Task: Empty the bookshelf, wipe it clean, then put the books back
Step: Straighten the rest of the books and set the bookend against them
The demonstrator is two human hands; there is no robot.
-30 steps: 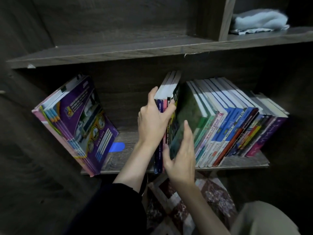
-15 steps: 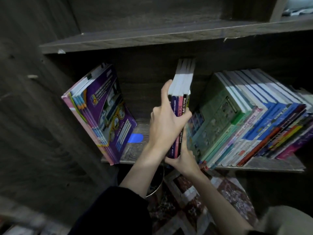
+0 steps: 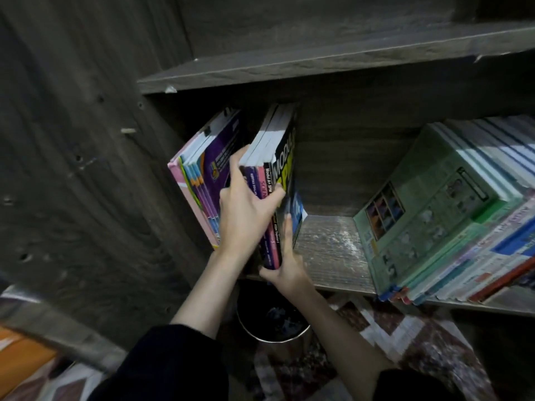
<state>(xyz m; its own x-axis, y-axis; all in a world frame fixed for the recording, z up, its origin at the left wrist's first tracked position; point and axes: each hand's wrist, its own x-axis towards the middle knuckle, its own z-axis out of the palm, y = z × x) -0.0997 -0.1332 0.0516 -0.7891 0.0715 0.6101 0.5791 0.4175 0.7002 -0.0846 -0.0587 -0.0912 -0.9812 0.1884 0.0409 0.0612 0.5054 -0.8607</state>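
View: head camera, looking down into a dark wood-grain bookshelf.
Bundle of books [image 3: 270,169]: a few thin paperbacks held together, upright with a slight tilt, at the left part of the lower shelf. White page edges show on top; the spines are purple, pink, and glossy black with yellow lettering.
Left hand [image 3: 246,212]: grasps the bundle at mid-height. The thumb lies across the spines, and the fingers [image 3: 236,166] reach round its left side, between it and the leaning stack.
Right hand [image 3: 285,266]: clasps the near lower corner of the bundle. One straight finger lies up the right cover and the thumb is at the foot of the spines.
Leaning stack [image 3: 199,175]: flat softcovers in pink and purple, tilted left against the side panel, just beside the bundle.
Row of books [image 3: 434,215]: many slim volumes at the right, slanting, with a pale green printed cover facing left and white, blue and red spines beyond it.
Lower shelf [image 3: 330,250]: a bare stretch between the bundle and the row, rough grain with whitish dusty scuffs.
Upper board [image 3: 318,68]: a flat plank with a chipped pale edge.
Side panel [image 3: 86,175]: broad, matte, dotted with small peg holes.
Bin [image 3: 273,328]: round with a shiny metal rim, on the floor under the shelf.
Rug [image 3: 419,342]: patterned in maroon and white.
Sleeves [image 3: 162,369]: dark cloth, pushed up the forearms.
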